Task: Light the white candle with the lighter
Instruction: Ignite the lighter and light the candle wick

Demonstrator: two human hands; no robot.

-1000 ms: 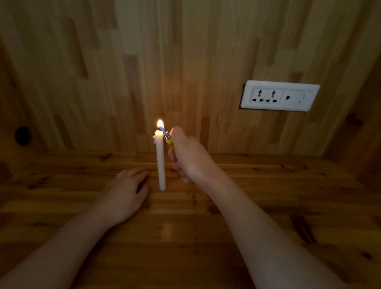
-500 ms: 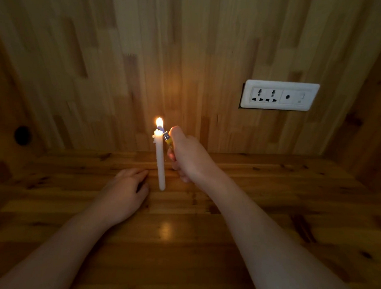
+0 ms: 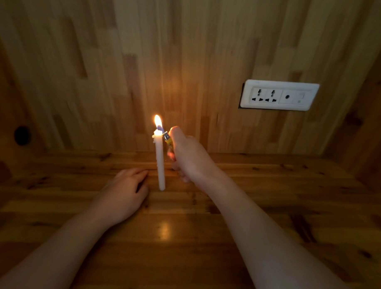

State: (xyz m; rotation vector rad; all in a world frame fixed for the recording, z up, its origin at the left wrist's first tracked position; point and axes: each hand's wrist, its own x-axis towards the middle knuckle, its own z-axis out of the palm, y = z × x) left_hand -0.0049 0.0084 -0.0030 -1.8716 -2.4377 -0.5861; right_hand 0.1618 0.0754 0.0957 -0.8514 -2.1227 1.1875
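Note:
A thin white candle (image 3: pixel 159 162) stands upright on the wooden table (image 3: pixel 269 201), a flame (image 3: pixel 158 122) burning at its top. My right hand (image 3: pixel 189 157) grips a yellow lighter (image 3: pixel 168 140) with its metal head right beside the candle's tip, thumb on top. Whether the flame comes from the wick, the lighter or both cannot be told. My left hand (image 3: pixel 124 196) lies palm down on the table just left of the candle's base, holding nothing and not touching the candle.
A wooden panel wall (image 3: pixel 123 66) rises just behind the candle. A white socket plate (image 3: pixel 278 95) is set in it at the right, and a dark round hole (image 3: pixel 22 135) at the left. The room is dim.
The flame has grown taller and brighter. Both hands and the candle stay where they were.

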